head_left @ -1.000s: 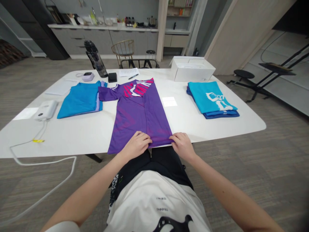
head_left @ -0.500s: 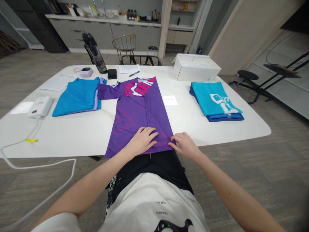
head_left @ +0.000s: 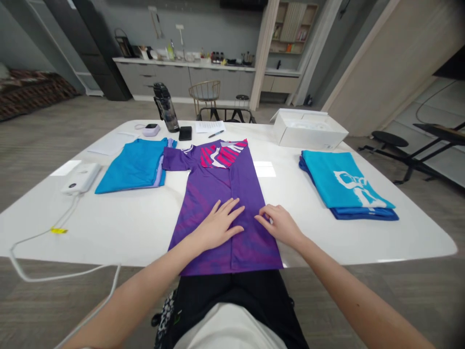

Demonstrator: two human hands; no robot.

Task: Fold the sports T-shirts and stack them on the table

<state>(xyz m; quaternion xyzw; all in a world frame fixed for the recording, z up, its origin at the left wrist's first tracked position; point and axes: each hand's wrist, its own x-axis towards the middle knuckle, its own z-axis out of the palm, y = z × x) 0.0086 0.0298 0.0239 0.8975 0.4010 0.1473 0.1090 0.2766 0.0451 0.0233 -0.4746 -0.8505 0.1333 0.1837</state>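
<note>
A purple shirt (head_left: 214, 194) with a red-and-white striped patch lies before me, its right side folded over toward the middle. Its left sleeve stretches out sideways, and the hem reaches the table's near edge. Flat on the lower middle of the fabric, beside the folded panel's edge, rests my left hand (head_left: 217, 227), its fingers spread. My right hand (head_left: 280, 224) is at the shirt's right edge with curled fingers and the thumb close to them, in a loose pinch on the cloth. How much fabric lies between those fingertips is hard to see.
Folded blue and lilac clothes (head_left: 131, 165) lie at left, and a turquoise-topped folded stack (head_left: 341, 179) at right. Toward the back stand a dark bottle (head_left: 167, 109), a black case (head_left: 185, 133) and a white box (head_left: 308, 131). A white charger (head_left: 82, 178) with a cable sits left.
Both hands have moved up the shirt, away from its hem. The left fingers are spread wider, and the right hand has slid along the right edge. The view has tilted upward.
</note>
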